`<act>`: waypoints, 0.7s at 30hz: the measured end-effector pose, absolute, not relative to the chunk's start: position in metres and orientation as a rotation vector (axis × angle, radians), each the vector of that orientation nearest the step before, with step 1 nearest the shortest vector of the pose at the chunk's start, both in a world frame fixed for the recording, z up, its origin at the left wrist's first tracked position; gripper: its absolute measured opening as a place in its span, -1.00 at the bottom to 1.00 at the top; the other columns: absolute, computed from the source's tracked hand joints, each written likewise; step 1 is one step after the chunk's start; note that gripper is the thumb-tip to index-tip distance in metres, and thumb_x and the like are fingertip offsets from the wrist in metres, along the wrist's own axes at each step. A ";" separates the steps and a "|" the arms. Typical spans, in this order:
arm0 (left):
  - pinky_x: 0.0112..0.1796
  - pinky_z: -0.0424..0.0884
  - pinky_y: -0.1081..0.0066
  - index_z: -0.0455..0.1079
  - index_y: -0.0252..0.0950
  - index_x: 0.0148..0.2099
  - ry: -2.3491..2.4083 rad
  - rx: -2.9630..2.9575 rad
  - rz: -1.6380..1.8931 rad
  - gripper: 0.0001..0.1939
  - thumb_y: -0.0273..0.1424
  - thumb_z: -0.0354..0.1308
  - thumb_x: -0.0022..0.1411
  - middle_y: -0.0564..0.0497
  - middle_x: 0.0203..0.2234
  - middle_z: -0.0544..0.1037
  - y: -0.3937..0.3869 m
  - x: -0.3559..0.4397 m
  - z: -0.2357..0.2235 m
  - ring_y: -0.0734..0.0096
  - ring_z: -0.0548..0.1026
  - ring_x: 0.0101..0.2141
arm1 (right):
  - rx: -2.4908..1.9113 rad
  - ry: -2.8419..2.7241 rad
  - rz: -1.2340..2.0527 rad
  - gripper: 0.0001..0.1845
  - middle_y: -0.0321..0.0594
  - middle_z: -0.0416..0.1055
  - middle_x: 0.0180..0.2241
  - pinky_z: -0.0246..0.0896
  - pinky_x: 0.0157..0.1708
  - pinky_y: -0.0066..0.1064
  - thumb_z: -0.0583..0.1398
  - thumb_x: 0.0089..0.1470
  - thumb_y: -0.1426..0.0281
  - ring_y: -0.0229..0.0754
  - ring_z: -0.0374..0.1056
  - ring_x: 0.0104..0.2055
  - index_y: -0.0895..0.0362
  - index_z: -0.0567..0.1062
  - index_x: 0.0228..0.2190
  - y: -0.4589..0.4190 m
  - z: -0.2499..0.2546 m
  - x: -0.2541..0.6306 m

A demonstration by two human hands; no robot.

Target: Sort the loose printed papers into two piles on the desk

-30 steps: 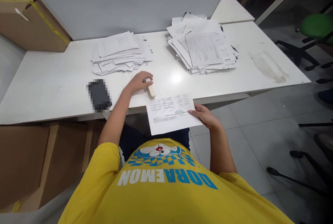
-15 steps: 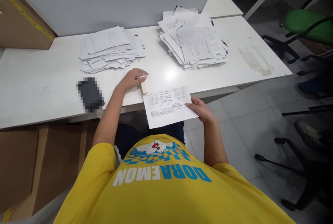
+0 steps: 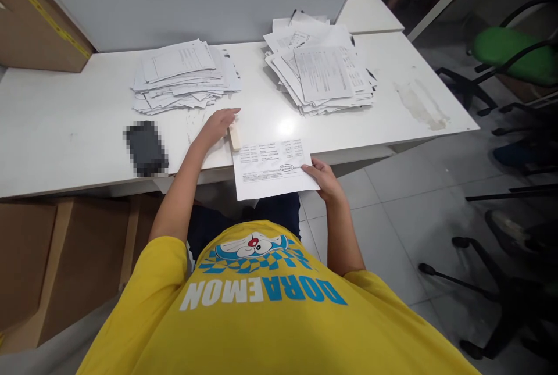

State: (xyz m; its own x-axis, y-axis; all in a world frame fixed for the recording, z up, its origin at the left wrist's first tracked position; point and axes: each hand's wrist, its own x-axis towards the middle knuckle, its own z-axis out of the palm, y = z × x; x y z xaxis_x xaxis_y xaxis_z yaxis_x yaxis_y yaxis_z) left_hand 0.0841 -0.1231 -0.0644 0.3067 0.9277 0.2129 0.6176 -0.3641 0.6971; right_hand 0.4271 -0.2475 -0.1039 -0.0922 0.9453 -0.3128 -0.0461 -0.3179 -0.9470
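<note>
My right hand (image 3: 325, 180) pinches the right edge of a printed sheet of paper (image 3: 274, 174), thumb on top and fingers beneath. The sheet bears an oval stamp and hangs partly over the table's front edge. At its upper left corner sits a small cream block-like tool, which looks like a stapler (image 3: 234, 138). Over the far end of that tool lies my left hand (image 3: 220, 124), fingers stretched out to the right; whether it touches the tool is hard to see.
Two uneven stacks of printed papers, a left stack (image 3: 183, 75) and a right stack (image 3: 322, 72), lie farther back on the white table (image 3: 87, 102). A blurred dark object (image 3: 146, 148) is near my left forearm. Cardboard boxes (image 3: 91, 247) stand below; a green chair (image 3: 514, 55) is at right.
My left hand has lifted slightly away from the front of the stapler, its fingers straighter. The sheet has turned a little and shifted left with my right hand. The camera view has shifted slightly.
</note>
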 end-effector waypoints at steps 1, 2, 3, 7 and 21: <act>0.28 0.19 0.11 0.39 -0.16 0.24 1.418 2.029 0.877 -0.40 0.02 -0.21 0.43 -0.05 0.23 0.44 -0.128 0.088 -0.067 0.14 0.32 0.26 | -1.345 -1.062 1.528 -0.42 -0.13 0.59 -0.07 0.41 0.00 -0.05 0.39 -0.13 0.01 0.12 0.50 0.00 0.04 0.54 -0.11 -0.246 -0.105 0.427; 0.31 0.14 0.09 0.36 -0.15 0.26 1.460 2.001 0.906 -0.39 0.04 -0.21 0.42 -0.04 0.26 0.40 -0.132 0.092 -0.069 0.12 0.26 0.30 | -1.337 -1.070 1.524 -0.42 -0.13 0.59 -0.06 0.41 0.01 -0.05 0.38 -0.12 0.00 0.12 0.49 0.00 0.03 0.53 -0.11 -0.245 -0.106 0.426; 0.33 0.09 0.06 0.35 -0.13 0.27 1.489 2.006 0.906 -0.39 0.06 -0.17 0.41 -0.03 0.28 0.37 -0.136 0.095 -0.072 0.10 0.20 0.33 | -1.329 -1.081 1.522 -0.42 -0.14 0.59 -0.06 0.40 0.02 -0.05 0.38 -0.12 -0.01 0.11 0.49 0.01 0.03 0.53 -0.10 -0.244 -0.106 0.426; 0.36 0.00 -0.06 0.38 -0.07 0.23 1.497 2.080 0.779 -0.46 0.04 0.01 0.34 0.00 0.32 0.30 -0.145 0.100 -0.077 0.01 0.02 0.40 | -1.311 -1.135 1.529 -0.45 -0.14 0.58 -0.07 0.39 0.04 -0.07 0.35 -0.08 -0.01 0.08 0.48 0.02 0.03 0.53 -0.11 -0.240 -0.108 0.429; 0.34 0.07 0.00 0.43 -0.10 0.15 1.479 2.097 0.682 -0.59 -0.15 -0.01 0.36 -0.05 0.34 0.26 -0.150 0.100 -0.065 0.07 0.07 0.39 | -1.333 -1.051 1.548 -0.39 -0.12 0.58 -0.07 0.43 -0.03 -0.04 0.37 -0.13 -0.04 0.12 0.48 0.00 0.03 0.53 -0.10 -0.243 -0.110 0.436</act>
State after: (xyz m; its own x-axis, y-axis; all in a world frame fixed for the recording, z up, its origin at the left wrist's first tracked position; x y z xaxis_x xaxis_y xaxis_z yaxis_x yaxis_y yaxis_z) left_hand 0.0999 -0.1504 -0.0652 0.2909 0.9489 0.1219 0.7088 -0.2994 0.6388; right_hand 0.4361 -0.2426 -0.1104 -0.1039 0.9454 -0.3089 -0.0621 -0.3161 -0.9467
